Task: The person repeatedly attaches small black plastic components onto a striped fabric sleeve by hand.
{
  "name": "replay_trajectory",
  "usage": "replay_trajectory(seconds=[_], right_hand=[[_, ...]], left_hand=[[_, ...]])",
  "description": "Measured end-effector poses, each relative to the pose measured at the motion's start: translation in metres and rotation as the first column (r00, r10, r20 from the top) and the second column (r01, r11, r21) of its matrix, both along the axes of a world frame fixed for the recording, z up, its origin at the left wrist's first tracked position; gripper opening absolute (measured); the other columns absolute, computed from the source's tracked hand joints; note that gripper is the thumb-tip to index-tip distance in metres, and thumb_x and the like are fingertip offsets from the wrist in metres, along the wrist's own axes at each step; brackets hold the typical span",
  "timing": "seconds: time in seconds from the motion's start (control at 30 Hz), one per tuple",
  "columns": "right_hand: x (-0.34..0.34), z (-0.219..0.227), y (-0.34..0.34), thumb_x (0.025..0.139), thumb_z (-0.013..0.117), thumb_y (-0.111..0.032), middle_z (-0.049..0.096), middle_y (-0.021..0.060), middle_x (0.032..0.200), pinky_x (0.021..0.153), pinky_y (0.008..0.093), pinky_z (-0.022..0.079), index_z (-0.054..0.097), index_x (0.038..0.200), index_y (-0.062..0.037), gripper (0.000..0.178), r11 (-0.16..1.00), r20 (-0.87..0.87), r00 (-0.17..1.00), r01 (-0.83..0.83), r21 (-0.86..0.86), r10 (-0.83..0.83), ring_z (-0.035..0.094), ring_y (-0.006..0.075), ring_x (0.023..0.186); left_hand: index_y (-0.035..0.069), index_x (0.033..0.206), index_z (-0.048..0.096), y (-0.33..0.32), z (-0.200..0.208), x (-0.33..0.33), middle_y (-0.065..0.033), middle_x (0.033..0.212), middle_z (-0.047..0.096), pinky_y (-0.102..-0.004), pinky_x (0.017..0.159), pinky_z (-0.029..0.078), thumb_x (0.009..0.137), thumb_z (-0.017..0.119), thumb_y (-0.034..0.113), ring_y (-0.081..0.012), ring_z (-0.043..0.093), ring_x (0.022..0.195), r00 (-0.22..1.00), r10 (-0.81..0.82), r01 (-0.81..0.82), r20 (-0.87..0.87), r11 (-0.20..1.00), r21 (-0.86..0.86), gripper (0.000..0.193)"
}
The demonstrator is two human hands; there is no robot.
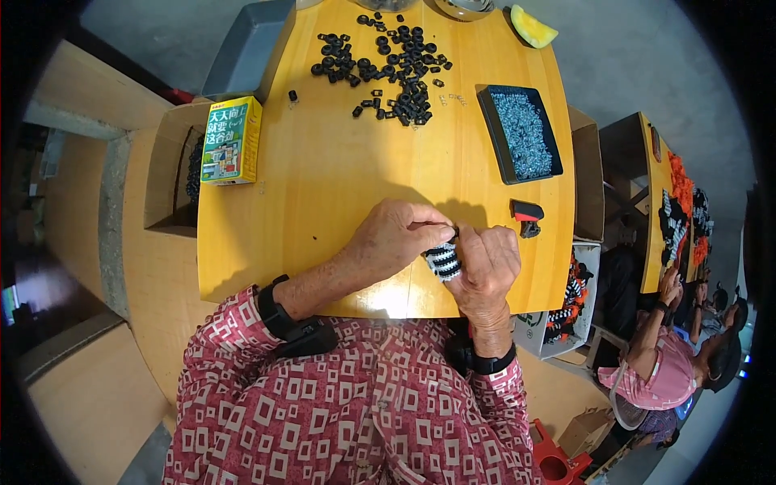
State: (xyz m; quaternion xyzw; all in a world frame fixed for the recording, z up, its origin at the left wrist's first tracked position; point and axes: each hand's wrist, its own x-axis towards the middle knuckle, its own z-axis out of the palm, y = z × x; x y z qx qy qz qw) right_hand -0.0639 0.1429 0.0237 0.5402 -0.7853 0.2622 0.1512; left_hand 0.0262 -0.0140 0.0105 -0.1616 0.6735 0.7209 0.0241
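Note:
My left hand (394,238) and my right hand (491,264) meet over the near part of a yellow wooden table (323,186). Between them they hold a short stack of black rings with white bands (444,260). The right hand grips the stack from the side; the left hand's fingertips pinch at its top end. A pile of loose black rings (386,63) lies at the far side of the table. A black tray of small silver parts (521,133) sits to the right of it.
A small black-and-red tool (527,214) lies right of my hands. A yellow-green carton (231,140) stands at the table's left edge beside an open cardboard box (170,170). A yellow fruit slice (531,27) lies far right. Another person (671,356) works at a neighbouring table.

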Motion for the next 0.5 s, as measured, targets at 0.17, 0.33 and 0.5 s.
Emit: replay_trajectory(seconds=[0.17, 0.33, 0.5], right_hand=[[-0.001, -0.004, -0.001, 0.065, 0.076, -0.009, 0.055, 0.0098, 0.071, 0.067, 0.0381, 0.045, 0.067, 0.094, 0.0015, 0.032, 0.999, 0.001, 1.000, 0.013, -0.042, -0.013, 0.058, 0.0275, 0.066], [-0.005, -0.001, 0.000, 0.067, 0.077, -0.012, 0.052, 0.0085, 0.069, 0.064, 0.0380, 0.043, 0.067, 0.092, 0.0006, 0.029, 0.996, -0.003, 0.999, 0.044, -0.081, -0.044, 0.056, 0.0266, 0.063], [0.000, -0.002, -0.008, 0.068, 0.077, -0.012, 0.052, 0.0079, 0.069, 0.063, 0.0378, 0.042, 0.067, 0.092, -0.0002, 0.028, 0.997, 0.000, 1.000, 0.009, -0.079, -0.009, 0.056, 0.0260, 0.064]], left_hand=[[-0.005, 0.103, 0.070, -0.001, -0.001, 0.000, -0.0088, 0.087, 0.071, -0.0277, 0.076, 0.051, 0.094, 0.063, 0.020, -0.0116, 0.065, 0.082, 0.999, 0.023, -0.022, -0.026, 0.999, 0.025, 0.028], [-0.002, 0.114, 0.067, 0.001, 0.003, -0.002, -0.0051, 0.101, 0.069, -0.0251, 0.081, 0.049, 0.100, 0.058, 0.022, -0.0088, 0.061, 0.092, 0.996, 0.093, -0.094, 0.016, 0.955, 0.281, 0.029], [-0.003, 0.129, 0.056, 0.009, 0.005, -0.013, -0.0115, 0.119, 0.065, -0.0282, 0.091, 0.049, 0.106, 0.047, 0.033, -0.0164, 0.062, 0.107, 0.987, 0.155, -0.132, -0.034, 0.922, 0.364, 0.044]])
